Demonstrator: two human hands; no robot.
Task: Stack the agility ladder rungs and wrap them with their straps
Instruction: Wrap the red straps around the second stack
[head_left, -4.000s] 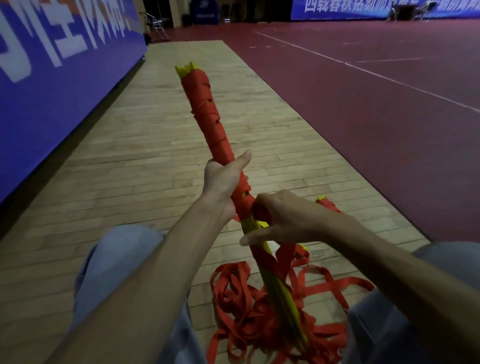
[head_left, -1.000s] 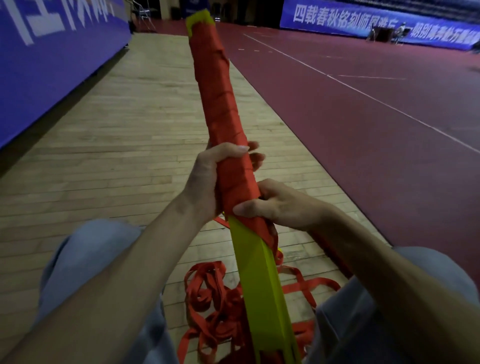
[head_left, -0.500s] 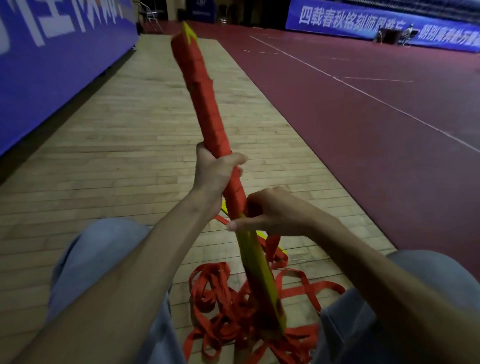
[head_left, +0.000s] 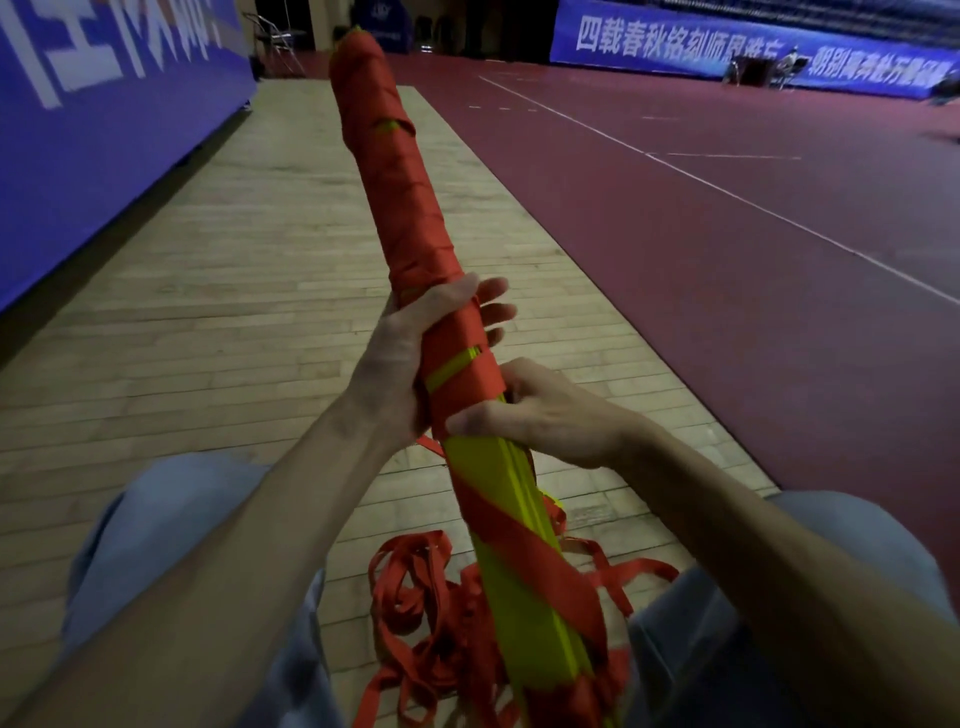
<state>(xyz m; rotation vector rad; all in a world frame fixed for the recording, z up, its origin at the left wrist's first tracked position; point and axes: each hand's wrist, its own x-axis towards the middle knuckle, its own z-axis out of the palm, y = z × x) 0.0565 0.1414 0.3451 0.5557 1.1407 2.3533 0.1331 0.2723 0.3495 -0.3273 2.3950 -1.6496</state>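
Rungs (head_left: 501, 493), yellow and stacked in one long bundle, point up and away from the person, leaning a little to the left. Red strap (head_left: 395, 182) is wound tight round the top part, so only small bits of yellow peek out. Lower down the yellow shows, with one red band going across it on a slant.

The left hand (head_left: 400, 364) holds the bundle in the middle. Its fingers (head_left: 491, 287) curl round the wrapped part. The right hand (head_left: 540, 415) is just below it. Its thumb presses on the bottom edge of the red wrap and its other fingers curl round the back.

The bottom end sits low between the person's knees (head_left: 171, 519). Loose strap (head_left: 415, 587) lies there in a messy pile on the wooden floor (head_left: 208, 312). A blue banner (head_left: 104, 130) stands on the left.
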